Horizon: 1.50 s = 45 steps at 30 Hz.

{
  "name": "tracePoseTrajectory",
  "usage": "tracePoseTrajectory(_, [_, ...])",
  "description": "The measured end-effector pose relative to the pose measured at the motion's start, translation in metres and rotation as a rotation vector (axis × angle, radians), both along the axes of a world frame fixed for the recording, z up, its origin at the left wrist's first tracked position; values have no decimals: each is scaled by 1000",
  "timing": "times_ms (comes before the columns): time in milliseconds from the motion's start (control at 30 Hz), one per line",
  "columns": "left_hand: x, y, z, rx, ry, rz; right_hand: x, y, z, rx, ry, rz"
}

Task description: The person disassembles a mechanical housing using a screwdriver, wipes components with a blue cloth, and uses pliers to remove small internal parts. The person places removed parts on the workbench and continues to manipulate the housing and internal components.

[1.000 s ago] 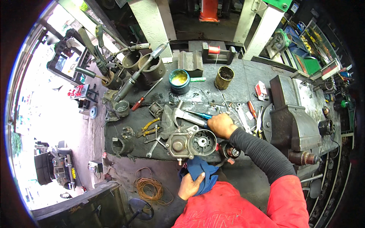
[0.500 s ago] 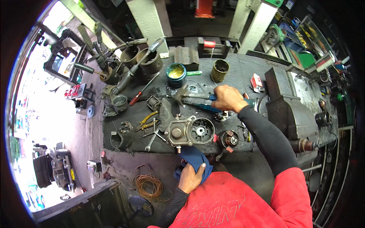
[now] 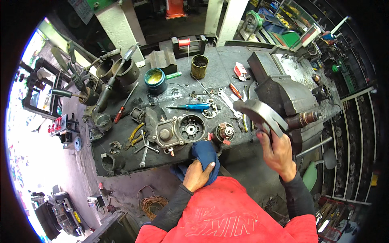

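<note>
My right hand (image 3: pixel 278 156) grips a claw hammer (image 3: pixel 259 114), its steel head raised over the right part of the bench's front edge. The hand hides most of the handle. A bunched blue cloth (image 3: pixel 206 155) is in my left hand (image 3: pixel 197 174), just off the front edge. Beyond it lies a grey cast-metal housing (image 3: pixel 165 134) with a round opening (image 3: pixel 190 128) at its right end. Right of this stands a round motor part (image 3: pixel 224 131) with reddish tabs. A blue pointed tool (image 3: pixel 190 106) rests behind the housing.
A vice (image 3: pixel 279 91) stands at the right of the bench. Pliers (image 3: pixel 134 135), spanners (image 3: pixel 144 153) and a red-handled screwdriver (image 3: pixel 121 109) lie left. Toward the back are a tub of yellowish grease (image 3: pixel 155 81), a rusty can (image 3: pixel 199 67) and metal cups holding tools (image 3: pixel 125 71).
My right hand has brought the hammer from behind the housing toward me and to the right, lifting it. My left hand keeps the cloth. The view has swung rightward.
</note>
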<state>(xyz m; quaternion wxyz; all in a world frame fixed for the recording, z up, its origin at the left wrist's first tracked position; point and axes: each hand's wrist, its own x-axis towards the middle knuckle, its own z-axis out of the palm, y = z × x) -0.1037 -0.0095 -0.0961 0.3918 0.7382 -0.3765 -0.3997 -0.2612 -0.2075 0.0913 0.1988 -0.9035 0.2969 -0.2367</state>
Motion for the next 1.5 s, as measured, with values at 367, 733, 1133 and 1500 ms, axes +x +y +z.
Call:
tracePoseTrajectory(367, [1, 26, -23, 97, 23, -19, -3, 24, -42, -83, 442, -140])
tracePoseTrajectory(733, [1, 36, -31, 98, 21, 37, -9, 35, -37, -29, 448, -156])
tracePoseTrajectory(1133, [-5, 20, -21, 47, 47, 33, -12, 29, -39, 2, 502, -137])
tracePoseTrajectory(1500, [-6, 19, -25, 106, 49, 61, -11, 20, -35, 105, 507, -67])
